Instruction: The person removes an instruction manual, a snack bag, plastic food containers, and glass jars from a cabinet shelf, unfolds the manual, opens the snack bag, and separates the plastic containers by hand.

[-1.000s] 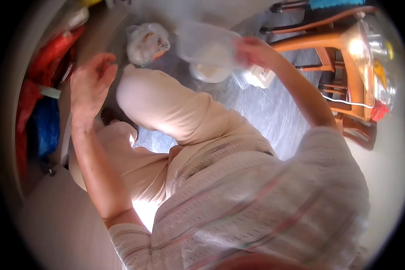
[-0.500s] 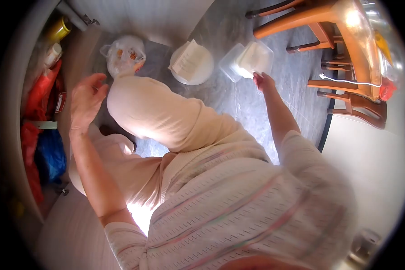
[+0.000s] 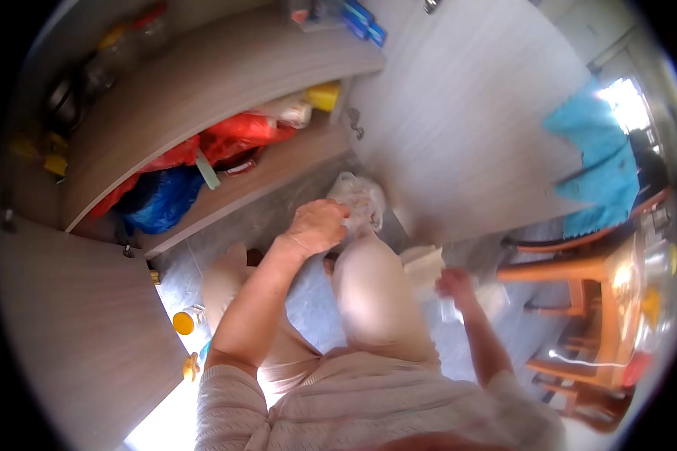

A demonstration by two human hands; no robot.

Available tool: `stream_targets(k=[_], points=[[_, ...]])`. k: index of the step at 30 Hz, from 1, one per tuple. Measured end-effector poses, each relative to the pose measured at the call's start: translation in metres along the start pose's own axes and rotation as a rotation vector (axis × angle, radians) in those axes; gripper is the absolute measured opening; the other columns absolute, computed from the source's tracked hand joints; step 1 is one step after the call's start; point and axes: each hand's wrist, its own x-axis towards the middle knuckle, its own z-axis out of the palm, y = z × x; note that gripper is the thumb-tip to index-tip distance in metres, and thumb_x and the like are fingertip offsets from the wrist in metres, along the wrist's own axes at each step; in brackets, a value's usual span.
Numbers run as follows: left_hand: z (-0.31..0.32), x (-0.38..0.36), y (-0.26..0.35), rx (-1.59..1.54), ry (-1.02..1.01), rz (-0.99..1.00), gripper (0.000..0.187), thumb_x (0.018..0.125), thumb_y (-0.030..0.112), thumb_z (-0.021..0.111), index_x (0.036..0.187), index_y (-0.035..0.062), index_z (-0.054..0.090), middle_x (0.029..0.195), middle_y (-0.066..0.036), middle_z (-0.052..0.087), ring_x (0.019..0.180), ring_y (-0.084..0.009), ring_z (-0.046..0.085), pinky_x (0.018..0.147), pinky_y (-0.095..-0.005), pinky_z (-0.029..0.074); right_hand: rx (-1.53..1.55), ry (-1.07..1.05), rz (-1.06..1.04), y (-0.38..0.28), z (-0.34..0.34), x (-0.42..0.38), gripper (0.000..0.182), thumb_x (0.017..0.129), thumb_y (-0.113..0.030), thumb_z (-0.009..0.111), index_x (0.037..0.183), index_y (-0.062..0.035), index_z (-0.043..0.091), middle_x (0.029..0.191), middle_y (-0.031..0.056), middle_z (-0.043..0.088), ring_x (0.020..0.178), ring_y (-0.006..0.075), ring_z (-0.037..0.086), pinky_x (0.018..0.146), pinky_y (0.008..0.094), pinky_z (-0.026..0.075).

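Note:
My left hand (image 3: 320, 227) is at the near side of a clear plastic bag (image 3: 367, 197) on the floor, its fingers bent; whether it grips anything is hidden. On the right, my right hand (image 3: 456, 286) is smeared by motion beside a pale paper-like piece (image 3: 424, 269). Just beyond that hand lies a translucent container with white contents (image 3: 490, 302), also blurred. Inside the low cabinet are red bags (image 3: 237, 137), a blue bag (image 3: 164, 199) and a yellow item (image 3: 322, 96).
An open cabinet door (image 3: 474, 128) stands at the upper right, another (image 3: 75, 316) at the lower left. Jars with orange lids (image 3: 183, 323) stand near my left knee. An orange-brown wooden table (image 3: 564, 272) with chairs is at the right, near a teal cloth (image 3: 598, 161).
The view has turned toward the cabinet, showing its upper shelf and both doors. My left hand now appears close to the plastic bag. My right hand appears nearer the pale paper-like piece.

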Motion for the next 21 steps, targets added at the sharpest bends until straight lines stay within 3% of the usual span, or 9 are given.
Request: stream_targets(k=[2,6,8,11,13,14,17,19,21], points=[[-0.006,-0.002,-0.006,-0.040,0.029,-0.004,0.030,0.072,0.018,0.055,0.099,0.0074,0.060,0.100,-0.013,0.058,0.100,-0.0299,0.053,0.087,-0.0386,0.042,0.005,-0.132,-0.275,-0.081,0.049,0.035,0.019,0.084,-0.019,0.056,0.072,-0.0044,0.054,0.060,0.0067,0.056,0.050,0.0135,0.055,0.043,0.0256,0.045],[-0.019,-0.006,-0.018,-0.098,0.014,-0.037,0.029,0.074,0.018,0.056,0.100,0.0076,0.060,0.099,-0.013,0.058,0.099,-0.0299,0.053,0.086,-0.0386,0.042,-0.079,-0.190,-0.512,-0.243,0.150,0.068,0.029,0.084,-0.025,0.057,0.065,-0.0037,0.050,0.053,0.0023,0.049,0.041,0.0104,0.046,0.043,0.0262,0.045],[-0.021,-0.010,-0.025,-0.103,0.001,-0.050,0.028,0.074,0.018,0.056,0.100,0.0077,0.060,0.099,-0.012,0.058,0.098,-0.0301,0.054,0.085,-0.0391,0.043,-0.111,-0.254,-0.631,-0.300,0.191,0.099,0.031,0.085,-0.027,0.056,0.066,-0.0028,0.051,0.054,0.0025,0.050,0.043,0.0100,0.048,0.043,0.0249,0.044],[-0.026,-0.009,-0.035,-0.096,0.019,-0.062,0.028,0.074,0.018,0.055,0.099,0.0074,0.060,0.099,-0.013,0.058,0.096,-0.0308,0.055,0.083,-0.0399,0.044,-0.162,-0.237,-0.741,-0.372,0.251,0.115,0.018,0.087,-0.021,0.053,0.080,-0.0043,0.056,0.064,0.0050,0.056,0.055,0.0130,0.056,0.045,0.0252,0.044],[-0.030,-0.012,-0.038,-0.099,0.003,-0.072,0.027,0.074,0.017,0.054,0.099,0.0073,0.060,0.100,-0.013,0.058,0.096,-0.0309,0.055,0.083,-0.0398,0.044,-0.189,-0.205,-0.815,-0.406,0.281,0.130,0.019,0.085,-0.019,0.054,0.095,-0.0025,0.056,0.075,0.0061,0.060,0.060,0.0128,0.058,0.047,0.0251,0.045],[-0.028,-0.010,-0.042,-0.098,-0.010,-0.097,0.026,0.074,0.016,0.053,0.098,0.0071,0.060,0.099,-0.013,0.058,0.096,-0.0313,0.055,0.083,-0.0398,0.044,-0.216,-0.192,-0.844,-0.423,0.293,0.142,0.024,0.084,-0.019,0.056,0.102,-0.0018,0.055,0.081,0.0065,0.061,0.062,0.0124,0.058,0.048,0.0249,0.045],[-0.022,-0.004,-0.052,-0.121,-0.006,-0.081,0.026,0.073,0.016,0.053,0.097,0.0069,0.060,0.100,-0.013,0.058,0.096,-0.0319,0.054,0.082,-0.0402,0.044,-0.363,0.094,-1.077,-0.469,0.330,0.180,0.041,0.076,-0.029,0.064,0.104,-0.0005,0.055,0.090,0.0128,0.064,0.076,0.0232,0.063,0.069,0.0323,0.049],[-0.026,-0.002,-0.051,-0.143,-0.020,-0.075,0.025,0.073,0.015,0.053,0.096,0.0064,0.059,0.098,-0.014,0.058,0.095,-0.0327,0.055,0.082,-0.0407,0.044,-0.396,0.253,-1.202,-0.495,0.348,0.185,0.057,0.069,-0.037,0.068,0.111,-0.0010,0.052,0.099,0.0166,0.061,0.087,0.0279,0.060,0.080,0.0319,0.045],[-0.027,0.001,-0.051,-0.155,-0.036,-0.073,0.025,0.073,0.015,0.053,0.096,0.0060,0.059,0.097,-0.015,0.057,0.094,-0.0329,0.055,0.081,-0.0409,0.044,-0.554,0.332,-1.175,-0.512,0.365,0.181,0.071,0.067,-0.042,0.069,0.119,-0.0007,0.043,0.106,0.0179,0.059,0.098,0.0283,0.056,0.083,0.0329,0.044]])
